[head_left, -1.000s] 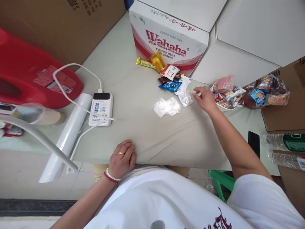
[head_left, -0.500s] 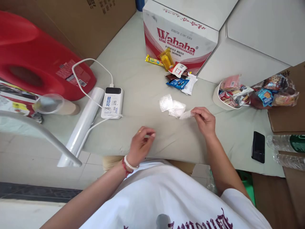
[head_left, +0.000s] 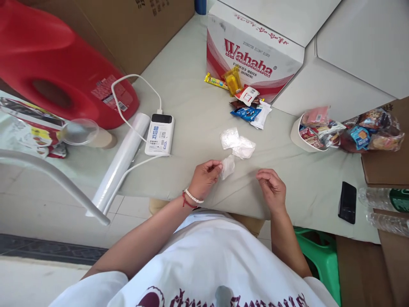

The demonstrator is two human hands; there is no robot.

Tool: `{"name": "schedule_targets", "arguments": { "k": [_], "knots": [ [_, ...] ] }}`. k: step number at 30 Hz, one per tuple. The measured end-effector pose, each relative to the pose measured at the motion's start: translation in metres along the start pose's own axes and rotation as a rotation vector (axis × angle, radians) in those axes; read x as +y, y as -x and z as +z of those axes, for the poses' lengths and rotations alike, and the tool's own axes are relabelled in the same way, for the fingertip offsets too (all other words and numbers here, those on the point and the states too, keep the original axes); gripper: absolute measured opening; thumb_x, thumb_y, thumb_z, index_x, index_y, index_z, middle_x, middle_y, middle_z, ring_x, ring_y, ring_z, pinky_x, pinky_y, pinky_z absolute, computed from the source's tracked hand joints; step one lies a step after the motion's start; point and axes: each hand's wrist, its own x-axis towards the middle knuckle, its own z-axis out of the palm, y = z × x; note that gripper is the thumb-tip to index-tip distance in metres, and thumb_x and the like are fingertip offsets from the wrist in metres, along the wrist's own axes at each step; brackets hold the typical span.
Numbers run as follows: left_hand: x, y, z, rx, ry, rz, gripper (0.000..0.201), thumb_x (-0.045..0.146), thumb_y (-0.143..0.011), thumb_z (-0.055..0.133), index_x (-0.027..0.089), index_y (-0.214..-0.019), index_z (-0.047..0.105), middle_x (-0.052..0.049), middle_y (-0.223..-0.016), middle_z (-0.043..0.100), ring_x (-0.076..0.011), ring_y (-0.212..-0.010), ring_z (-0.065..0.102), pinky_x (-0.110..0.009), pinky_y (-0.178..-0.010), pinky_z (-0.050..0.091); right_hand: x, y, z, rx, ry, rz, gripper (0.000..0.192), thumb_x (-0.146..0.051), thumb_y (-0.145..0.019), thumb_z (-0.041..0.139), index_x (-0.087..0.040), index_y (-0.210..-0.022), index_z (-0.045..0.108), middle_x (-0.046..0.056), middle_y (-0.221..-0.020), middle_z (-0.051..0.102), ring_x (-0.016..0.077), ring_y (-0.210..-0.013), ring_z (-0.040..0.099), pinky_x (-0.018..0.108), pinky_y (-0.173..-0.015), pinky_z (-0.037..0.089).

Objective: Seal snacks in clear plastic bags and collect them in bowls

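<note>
The left hand [head_left: 204, 178] pinches a small clear plastic bag [head_left: 228, 165] just above the desk [head_left: 191, 106] near its front edge. The right hand [head_left: 271, 187], fingers loosely curled and holding nothing, hovers at the bag's three o'clock. Two more clear bags [head_left: 238, 143] lie at twelve o'clock, snack packets [head_left: 247, 106] beyond by the Wahaha box [head_left: 252, 55].

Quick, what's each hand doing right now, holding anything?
Left hand: closed, pinching a small clear plastic bag at its edge.
Right hand: fingers loosely curled, holding nothing visible, just above the table.
</note>
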Motion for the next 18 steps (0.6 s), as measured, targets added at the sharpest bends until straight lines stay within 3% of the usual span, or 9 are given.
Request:
{"name": "schedule_targets", "arguments": {
  "k": [2,5,8,11,14,16,18],
  "knots": [
    [-0.001,0.007,-0.003,-0.01,-0.034,-0.002,0.033,0.048,-0.076,0.08,0.018,-0.089,0.075,0.006,-0.057,0.051,-0.0088,-0.049,0.039,-0.025,-0.05,0.031,-0.001,0.005,0.004,-0.049,-0.11,0.142,0.018,-0.043,-0.096,0.064,-0.029,-0.102,0.074,0.005,-0.1,0.069,0.0204,-0.09,0.066,0.037,-0.082,0.056],
    [0.002,0.019,0.004,-0.1,-0.21,0.144,0.023,0.041,-0.08,0.077,0.02,-0.088,0.078,0.001,-0.067,0.063,-0.012,-0.06,0.051,-0.026,-0.058,0.04,-0.014,0.006,0.024,-0.144,-0.286,0.299,0.041,-0.055,-0.09,0.069,-0.028,-0.121,0.067,0.007,-0.11,0.07,0.0212,-0.094,0.066,0.034,-0.076,0.058],
    [0.004,0.021,0.01,-0.131,-0.287,0.246,0.019,0.039,-0.083,0.075,0.021,-0.087,0.079,-0.002,-0.077,0.068,-0.0142,-0.071,0.058,-0.027,-0.066,0.044,-0.028,-0.001,0.046,-0.149,-0.326,0.342,0.042,-0.056,-0.082,0.077,-0.025,-0.11,0.069,0.004,-0.1,0.07,0.0184,-0.085,0.063,0.03,-0.072,0.055],
    [0.004,0.015,0.005,-0.019,-0.14,0.153,0.025,0.043,-0.082,0.077,0.019,-0.088,0.074,0.0,-0.075,0.067,-0.0127,-0.068,0.057,-0.025,-0.063,0.044,-0.028,-0.007,0.053,-0.003,-0.369,0.385,0.032,-0.05,-0.08,0.079,-0.023,-0.092,0.068,-0.001,-0.08,0.064,0.0121,-0.066,0.053,0.026,-0.064,0.049],
    [0.004,0.008,-0.006,0.053,0.103,0.027,0.036,0.047,-0.074,0.085,0.019,-0.088,0.068,0.001,-0.079,0.066,-0.0123,-0.074,0.061,-0.024,-0.065,0.048,-0.019,-0.001,0.05,0.1,-0.453,0.449,0.033,-0.048,-0.075,0.083,-0.023,-0.089,0.066,-0.003,-0.074,0.06,0.0113,-0.062,0.051,0.025,-0.06,0.046],
    [0.004,0.008,-0.01,0.044,0.267,-0.06,0.041,0.047,-0.069,0.089,0.02,-0.088,0.065,0.001,-0.086,0.067,-0.0124,-0.081,0.064,-0.025,-0.073,0.053,-0.013,0.011,0.045,0.06,-0.466,0.536,0.035,-0.05,-0.074,0.083,-0.024,-0.087,0.064,-0.003,-0.071,0.06,0.0115,-0.058,0.049,0.024,-0.053,0.043],
    [0.006,0.008,-0.012,0.011,0.39,-0.142,0.045,0.047,-0.067,0.091,0.02,-0.088,0.062,0.002,-0.087,0.067,-0.0119,-0.082,0.064,-0.028,-0.077,0.056,-0.01,0.026,0.038,-0.115,-0.407,0.625,0.035,-0.054,-0.077,0.08,-0.024,-0.086,0.065,-0.001,-0.071,0.063,0.0122,-0.054,0.048,0.025,-0.047,0.039]
  ]
}}
